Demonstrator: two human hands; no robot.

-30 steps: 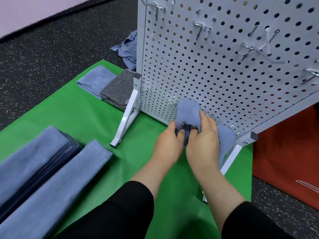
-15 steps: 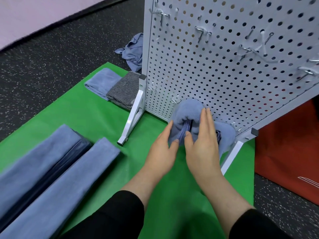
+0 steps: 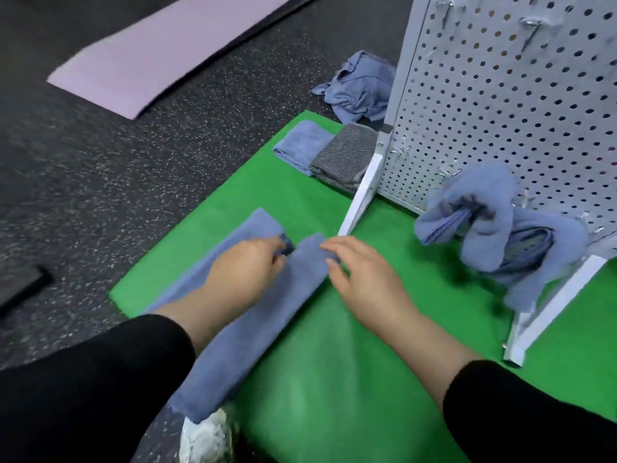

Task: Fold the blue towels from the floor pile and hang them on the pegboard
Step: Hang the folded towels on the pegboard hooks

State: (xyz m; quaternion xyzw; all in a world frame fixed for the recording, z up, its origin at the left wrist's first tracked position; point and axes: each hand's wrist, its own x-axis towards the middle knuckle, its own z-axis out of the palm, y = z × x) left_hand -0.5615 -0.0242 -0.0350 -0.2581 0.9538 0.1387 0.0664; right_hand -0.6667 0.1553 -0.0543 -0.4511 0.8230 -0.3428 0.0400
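Two long folded blue towels lie side by side on the green mat (image 3: 350,372). My left hand (image 3: 245,274) curls its fingers round the dark end of the far towel (image 3: 252,225). My right hand (image 3: 362,279) rests straight fingers on the end of the near towel (image 3: 257,329). Two more blue towels (image 3: 480,208) hang bunched on low hooks of the white pegboard (image 3: 500,95), apart from both hands. The crumpled blue pile (image 3: 362,85) lies on the floor behind the board's left edge.
A small folded blue towel (image 3: 297,145) and a grey striped one (image 3: 344,155) lie by the pegboard's left foot (image 3: 360,198). A purple mat (image 3: 160,55) is on the dark floor far left. A white shoe (image 3: 207,436) sits at the bottom edge.
Both hands have let go of the towel hung on the pegboard and moved left and toward me, onto the long folded towels on the mat. The view swung left.
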